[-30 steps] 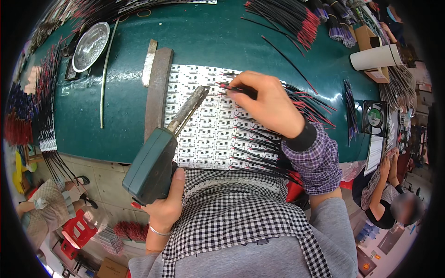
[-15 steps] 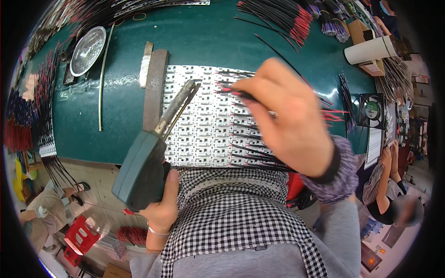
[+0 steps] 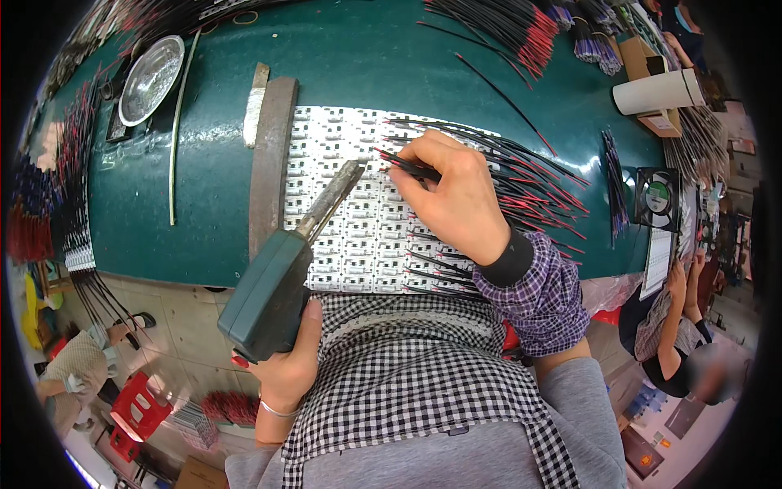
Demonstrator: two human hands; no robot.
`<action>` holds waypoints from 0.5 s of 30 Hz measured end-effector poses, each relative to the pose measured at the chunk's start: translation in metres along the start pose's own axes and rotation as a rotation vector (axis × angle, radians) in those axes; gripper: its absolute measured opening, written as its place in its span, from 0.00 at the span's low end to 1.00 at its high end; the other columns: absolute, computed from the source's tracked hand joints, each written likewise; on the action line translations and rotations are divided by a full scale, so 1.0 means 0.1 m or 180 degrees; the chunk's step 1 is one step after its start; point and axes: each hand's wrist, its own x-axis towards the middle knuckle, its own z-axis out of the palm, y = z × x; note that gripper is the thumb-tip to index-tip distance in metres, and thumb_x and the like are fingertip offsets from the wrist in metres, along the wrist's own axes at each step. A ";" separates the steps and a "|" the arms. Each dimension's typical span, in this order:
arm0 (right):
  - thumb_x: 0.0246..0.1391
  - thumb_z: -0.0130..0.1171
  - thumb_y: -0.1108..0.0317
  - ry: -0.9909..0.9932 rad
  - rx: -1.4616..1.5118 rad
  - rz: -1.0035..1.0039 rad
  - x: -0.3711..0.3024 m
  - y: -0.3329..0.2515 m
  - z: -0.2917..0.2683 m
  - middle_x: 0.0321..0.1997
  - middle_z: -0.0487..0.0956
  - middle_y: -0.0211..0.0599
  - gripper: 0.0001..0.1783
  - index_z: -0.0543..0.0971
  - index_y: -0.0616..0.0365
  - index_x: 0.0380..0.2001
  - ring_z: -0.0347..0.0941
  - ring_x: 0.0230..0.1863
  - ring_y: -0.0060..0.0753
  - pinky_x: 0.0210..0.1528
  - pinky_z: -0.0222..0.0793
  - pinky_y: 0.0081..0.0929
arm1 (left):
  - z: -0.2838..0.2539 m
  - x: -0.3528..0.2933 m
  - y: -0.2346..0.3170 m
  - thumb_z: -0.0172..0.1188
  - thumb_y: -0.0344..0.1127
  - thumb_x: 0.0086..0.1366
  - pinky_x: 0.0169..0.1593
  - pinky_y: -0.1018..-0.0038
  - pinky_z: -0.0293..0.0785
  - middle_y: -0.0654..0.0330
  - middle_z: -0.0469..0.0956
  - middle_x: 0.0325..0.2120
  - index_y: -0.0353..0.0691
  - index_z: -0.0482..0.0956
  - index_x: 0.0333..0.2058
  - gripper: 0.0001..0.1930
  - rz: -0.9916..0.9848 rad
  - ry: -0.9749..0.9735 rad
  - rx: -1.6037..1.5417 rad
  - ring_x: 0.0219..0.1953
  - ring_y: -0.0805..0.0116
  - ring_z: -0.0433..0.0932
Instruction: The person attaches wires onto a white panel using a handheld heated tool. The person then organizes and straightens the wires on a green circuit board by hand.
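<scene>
Circuit boards [image 3: 350,216], joined in one white sheet, lie flat on the green surface [image 3: 212,155], and we place the rest by that sheet. Over its upper right part, our right hand [image 3: 452,191] pinches red-tipped black wires [image 3: 414,167]; how many, we cannot fairly tell, since the fingers cover them. Our left hand [image 3: 289,371], below the sheet's lower left corner, is wrapped around a gun-shaped tool [image 3: 265,281], its metal tip just left of the pinched ends.

For steady handling, we would keep the pinch close behind the red ends, hold them level with the boards, and leave our fingers clear of the tool's tip.

Our right forearm, in a purple checked sleeve [image 3: 529,297], reaches in from below the sheet's right side, back of the hand upward. Our left thumb points up along the handle, the tool slanting toward the sheet's upper middle.
</scene>
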 end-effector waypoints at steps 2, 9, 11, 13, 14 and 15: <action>0.51 0.67 0.72 0.0008 0.0017 -0.0097 0.00 0.00 -0.01 0.31 0.79 0.45 0.07 0.82 0.65 0.31 0.77 0.32 0.49 0.35 0.71 0.41 | 0.00 0.00 0.00 0.68 0.18 0.60 0.25 0.80 0.72 0.53 0.82 0.39 0.28 0.77 0.54 0.23 0.0037 -0.0037 0.0087 0.24 0.77 0.76; 0.51 0.68 0.70 0.0060 0.0176 0.0052 -0.02 -0.06 -0.01 0.27 0.81 0.43 0.07 0.83 0.64 0.30 0.80 0.27 0.47 0.32 0.73 0.39 | -0.03 0.02 0.01 0.68 0.18 0.60 0.26 0.80 0.74 0.54 0.83 0.40 0.27 0.78 0.53 0.21 0.0043 -0.0181 0.0198 0.26 0.76 0.77; 0.50 0.67 0.70 0.0018 0.0117 0.0109 -0.02 -0.07 -0.01 0.25 0.81 0.42 0.07 0.83 0.64 0.30 0.80 0.25 0.44 0.30 0.73 0.38 | 0.00 0.01 0.04 0.69 0.19 0.60 0.31 0.78 0.77 0.54 0.83 0.41 0.27 0.79 0.52 0.21 -0.0037 -0.0078 0.0124 0.30 0.74 0.80; 0.50 0.67 0.71 0.0008 0.0001 0.0088 -0.01 -0.07 -0.01 0.25 0.81 0.42 0.07 0.83 0.64 0.30 0.79 0.24 0.42 0.29 0.73 0.37 | 0.01 0.01 0.07 0.70 0.19 0.60 0.37 0.77 0.79 0.54 0.84 0.42 0.27 0.79 0.52 0.21 -0.0056 -0.0086 0.0113 0.35 0.72 0.81; 0.49 0.66 0.71 -0.0001 -0.0060 0.0068 0.00 -0.07 -0.01 0.25 0.81 0.41 0.07 0.83 0.64 0.30 0.79 0.24 0.41 0.29 0.73 0.37 | 0.00 0.01 0.09 0.70 0.20 0.60 0.41 0.76 0.80 0.54 0.84 0.43 0.27 0.79 0.53 0.21 -0.0033 -0.0134 0.0134 0.37 0.72 0.82; 0.50 0.66 0.71 -0.0016 -0.0069 0.0066 0.00 -0.06 -0.01 0.26 0.81 0.42 0.08 0.83 0.65 0.31 0.78 0.24 0.38 0.28 0.72 0.34 | 0.00 0.01 0.10 0.71 0.21 0.60 0.44 0.75 0.80 0.54 0.84 0.43 0.28 0.79 0.53 0.21 -0.0022 -0.0191 0.0215 0.40 0.71 0.82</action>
